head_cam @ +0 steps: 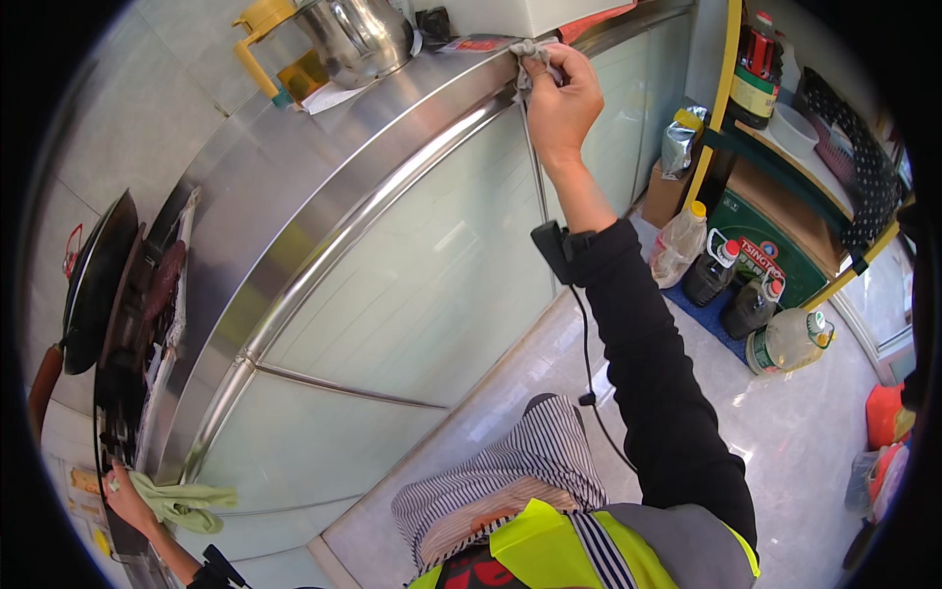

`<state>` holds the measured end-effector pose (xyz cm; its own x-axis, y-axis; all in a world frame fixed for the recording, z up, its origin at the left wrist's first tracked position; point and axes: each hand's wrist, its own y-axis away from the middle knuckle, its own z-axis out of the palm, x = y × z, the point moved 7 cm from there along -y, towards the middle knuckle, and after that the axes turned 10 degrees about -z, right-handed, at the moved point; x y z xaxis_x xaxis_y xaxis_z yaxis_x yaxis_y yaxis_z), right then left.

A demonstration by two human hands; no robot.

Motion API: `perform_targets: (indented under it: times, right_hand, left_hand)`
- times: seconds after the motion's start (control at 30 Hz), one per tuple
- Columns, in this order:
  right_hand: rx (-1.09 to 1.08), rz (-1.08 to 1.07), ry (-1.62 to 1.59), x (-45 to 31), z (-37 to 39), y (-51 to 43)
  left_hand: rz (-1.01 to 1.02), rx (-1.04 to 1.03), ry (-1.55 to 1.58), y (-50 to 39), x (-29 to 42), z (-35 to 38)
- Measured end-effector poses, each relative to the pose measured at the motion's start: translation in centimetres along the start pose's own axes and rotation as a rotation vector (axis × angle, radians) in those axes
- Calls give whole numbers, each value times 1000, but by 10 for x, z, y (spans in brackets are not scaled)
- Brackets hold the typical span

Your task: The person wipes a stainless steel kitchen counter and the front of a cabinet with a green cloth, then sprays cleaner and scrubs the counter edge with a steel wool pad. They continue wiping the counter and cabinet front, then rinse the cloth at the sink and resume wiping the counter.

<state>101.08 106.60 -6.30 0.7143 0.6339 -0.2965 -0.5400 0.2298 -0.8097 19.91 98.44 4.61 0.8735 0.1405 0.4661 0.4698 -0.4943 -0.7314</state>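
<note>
My right hand [565, 103] is shut on a crumpled grey cloth [531, 62], which touches the front edge of the stainless steel counter [324, 162]. At the lower left, my left hand [129, 497] is beside the gas stove [121, 412], with a light green cloth [184, 504] at its fingers, hanging over the counter's edge. The left fingers are partly hidden, and whether they grip the cloth is unclear. Cabinet doors of pale glass [397, 250] lie below the counter's edge, between my arms.
A wok [99, 283] stands on the stove. A steel pitcher [357, 40], a yellow-lidded glass jug [294, 62] and a white box [493, 15] are on the counter. Several bottles [710, 272] stand on the floor at right, by a yellow-framed shelf [710, 162] holding a green carton [769, 254].
</note>
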Motion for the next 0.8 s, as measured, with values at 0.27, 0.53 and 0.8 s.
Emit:
perform_targets:
  times: [0.27,0.53,0.8]
  right_hand:
    - [-214,-258,-82,-45,17,41]
    - [-24,-36,-20,20,-5,2]
    - [-208,-158,-123,-26,12,27]
  left_hand:
    - [-15,-20,-26,5,14,-1]
    - [-18,-40,-43,3,9,-1]
    - [-38,72,-45,-10,-16,-2]
